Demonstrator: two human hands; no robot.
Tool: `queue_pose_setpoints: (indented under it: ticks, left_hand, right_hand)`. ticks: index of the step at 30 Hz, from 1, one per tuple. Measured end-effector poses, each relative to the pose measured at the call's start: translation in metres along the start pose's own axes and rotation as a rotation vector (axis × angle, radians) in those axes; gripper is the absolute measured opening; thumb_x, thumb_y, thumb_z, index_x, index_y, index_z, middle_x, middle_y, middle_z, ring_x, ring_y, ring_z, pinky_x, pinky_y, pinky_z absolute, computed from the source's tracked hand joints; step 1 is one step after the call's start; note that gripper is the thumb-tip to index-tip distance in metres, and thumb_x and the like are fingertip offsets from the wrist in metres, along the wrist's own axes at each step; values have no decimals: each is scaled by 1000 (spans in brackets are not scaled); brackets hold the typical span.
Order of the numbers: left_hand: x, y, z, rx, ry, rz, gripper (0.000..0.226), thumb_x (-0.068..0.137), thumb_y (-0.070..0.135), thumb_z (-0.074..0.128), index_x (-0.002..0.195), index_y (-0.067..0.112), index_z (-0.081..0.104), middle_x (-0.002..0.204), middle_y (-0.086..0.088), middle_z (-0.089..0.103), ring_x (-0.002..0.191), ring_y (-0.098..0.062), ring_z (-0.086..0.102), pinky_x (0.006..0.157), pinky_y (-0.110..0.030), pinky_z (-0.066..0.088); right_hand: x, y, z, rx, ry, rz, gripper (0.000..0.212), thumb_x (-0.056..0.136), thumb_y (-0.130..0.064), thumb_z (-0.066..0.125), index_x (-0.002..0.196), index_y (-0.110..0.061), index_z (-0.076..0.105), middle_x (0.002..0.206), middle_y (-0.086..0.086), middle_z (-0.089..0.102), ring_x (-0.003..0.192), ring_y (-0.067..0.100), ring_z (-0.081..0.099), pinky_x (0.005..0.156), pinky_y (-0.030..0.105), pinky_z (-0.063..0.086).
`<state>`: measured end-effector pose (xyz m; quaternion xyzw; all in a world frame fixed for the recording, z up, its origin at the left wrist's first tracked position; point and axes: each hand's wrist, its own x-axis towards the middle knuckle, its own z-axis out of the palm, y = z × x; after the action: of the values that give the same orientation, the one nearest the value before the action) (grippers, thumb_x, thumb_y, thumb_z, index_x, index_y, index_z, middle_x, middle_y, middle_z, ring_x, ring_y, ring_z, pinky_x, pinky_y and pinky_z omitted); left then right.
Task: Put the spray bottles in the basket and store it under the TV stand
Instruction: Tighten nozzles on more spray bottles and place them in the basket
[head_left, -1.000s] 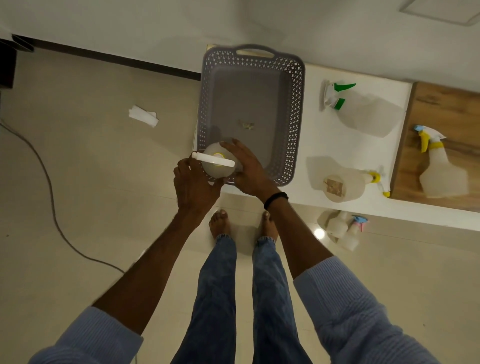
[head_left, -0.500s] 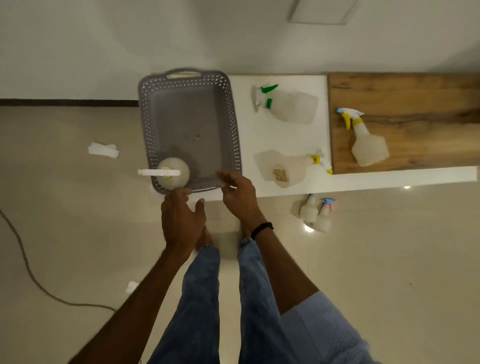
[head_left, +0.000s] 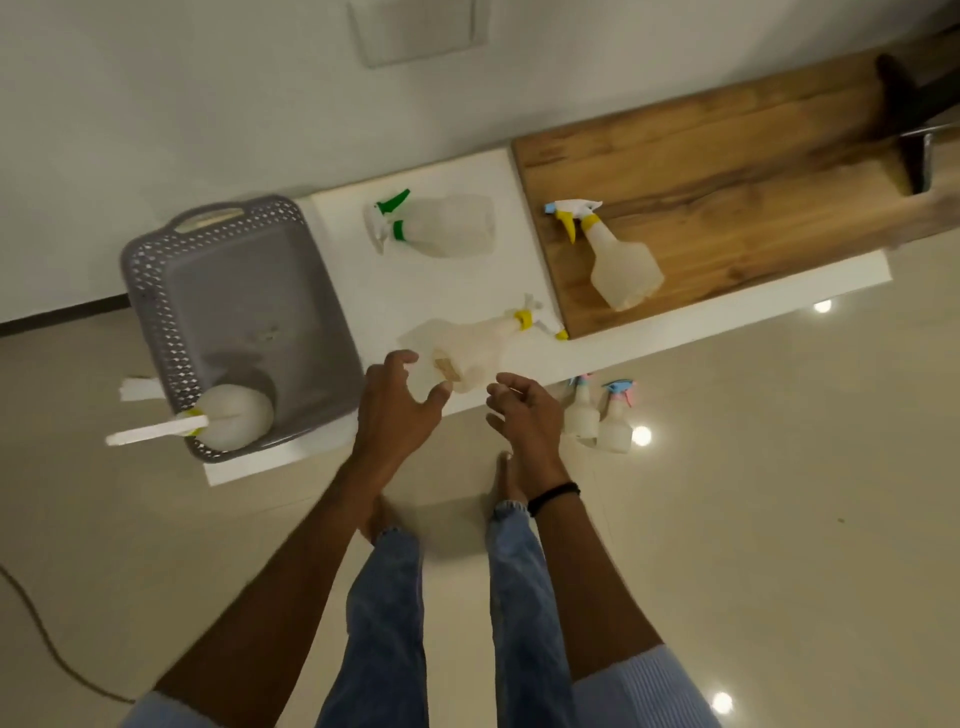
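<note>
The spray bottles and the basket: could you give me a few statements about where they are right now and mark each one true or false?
1. One spray bottle already stands in the grey basket. True.
2. The green-trigger bottle stands upright on the white shelf. False: it lies on its side.
3. The left hand is open, close to the yellow-collared bottle lying at the shelf's front edge. True.
4. The right hand holds a bottle. False: it is empty, fingers loosely curled.
5. Two small bottles stand on the floor below the shelf. True.
6. The wooden board has no bottle on it. False: a yellow-trigger bottle lies there.
</note>
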<state>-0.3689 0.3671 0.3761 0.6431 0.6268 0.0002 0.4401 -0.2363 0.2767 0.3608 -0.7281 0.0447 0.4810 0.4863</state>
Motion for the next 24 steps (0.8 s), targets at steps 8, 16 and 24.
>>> queue_pose_setpoints:
  ticks: [8, 16, 24]
  left_hand:
    - [84, 41, 52, 215, -204, -39, 66, 89, 58, 56, 143, 23, 43, 147, -10, 45, 134, -30, 43, 113, -44, 32]
    - [64, 27, 60, 49, -138, -58, 59, 96, 46, 53, 147, 21, 39, 145, -12, 46, 132, -30, 45, 111, -45, 37]
    - [29, -8, 45, -118, -109, -32, 60, 95, 52, 51, 148, 30, 33, 148, -4, 41, 132, -25, 44, 109, -47, 42]
  right_hand:
    - [86, -9, -19, 68, -212, 388, 84, 75, -57, 78, 138, -14, 42, 132, 9, 51, 119, 30, 56, 86, 45, 59]
    - [89, -15, -11, 36, -468, 293, 63, 90, -29, 73, 143, -33, 39, 127, 4, 66, 113, 36, 66, 98, 56, 52]
    - [67, -8, -4, -67, -505, 188, 70, 87, -28, 76, 146, -37, 39, 121, 6, 72, 113, 30, 68, 96, 53, 54]
